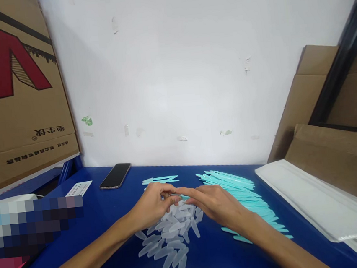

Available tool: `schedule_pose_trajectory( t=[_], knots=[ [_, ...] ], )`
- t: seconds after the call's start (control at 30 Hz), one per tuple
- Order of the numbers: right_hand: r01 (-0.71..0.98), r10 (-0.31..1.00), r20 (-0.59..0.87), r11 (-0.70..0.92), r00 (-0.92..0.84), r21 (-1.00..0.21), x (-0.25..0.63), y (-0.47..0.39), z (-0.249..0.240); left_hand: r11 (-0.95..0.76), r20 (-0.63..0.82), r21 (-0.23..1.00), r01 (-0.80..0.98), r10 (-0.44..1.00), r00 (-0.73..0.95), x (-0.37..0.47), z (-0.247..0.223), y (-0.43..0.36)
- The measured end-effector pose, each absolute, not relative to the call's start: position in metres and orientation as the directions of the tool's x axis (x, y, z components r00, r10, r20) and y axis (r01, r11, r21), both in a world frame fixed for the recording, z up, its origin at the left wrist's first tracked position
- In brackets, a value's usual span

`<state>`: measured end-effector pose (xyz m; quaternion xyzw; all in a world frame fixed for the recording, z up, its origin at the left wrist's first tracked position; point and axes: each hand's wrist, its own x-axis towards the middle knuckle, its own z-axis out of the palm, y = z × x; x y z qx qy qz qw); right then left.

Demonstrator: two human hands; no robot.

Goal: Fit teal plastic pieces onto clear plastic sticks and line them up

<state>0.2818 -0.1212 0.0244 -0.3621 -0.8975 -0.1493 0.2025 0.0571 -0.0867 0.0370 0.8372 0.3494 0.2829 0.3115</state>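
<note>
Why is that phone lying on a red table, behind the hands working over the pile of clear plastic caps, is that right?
Not quite: the head view shows the table is blue, not red. The phone does lie behind both hands, left and right, over the clear caps.
</note>
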Motion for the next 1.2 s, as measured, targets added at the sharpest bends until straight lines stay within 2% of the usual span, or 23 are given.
schedule_pose_trajectory(
  t=[0.2,0.27,0.4,0.57,0.7,0.97,1.2],
  knots=[
    [0.718,0.579,0.474,0.670,-0.664,0.189,0.282,-0.118,0.031,-0.760,0.329,0.400,0.512,0.640,0.694,0.052,0.046,-0.087],
    [0.749,0.593,0.499,0.633,-0.632,0.195,0.285,-0.117,0.038,-0.774,0.341,0.344,0.532,0.631,0.697,0.046,0.049,-0.082],
    [0.831,0.616,0.597,0.529,-0.514,0.170,0.306,-0.111,0.050,-0.674,0.333,0.287,0.681,0.737,0.588,0.027,0.051,-0.065],
    [0.862,0.634,0.605,0.468,-0.482,0.197,0.333,-0.101,0.054,-0.590,0.253,0.233,0.773,0.805,0.537,0.008,0.051,-0.047],
    [0.858,0.657,0.572,0.477,-0.491,0.188,0.336,-0.100,0.054,-0.575,0.204,0.207,0.792,0.817,0.540,0.004,0.047,-0.040],
    [0.896,0.737,0.517,0.410,-0.436,0.170,0.340,-0.097,0.055,-0.544,0.254,0.099,0.833,0.823,0.508,0.001,0.032,-0.028],
    [0.926,0.860,0.344,0.351,-0.377,0.138,0.361,-0.080,0.036,-0.549,0.262,0.032,0.835,0.811,0.523,0.006,0.028,-0.032]
  ],
)
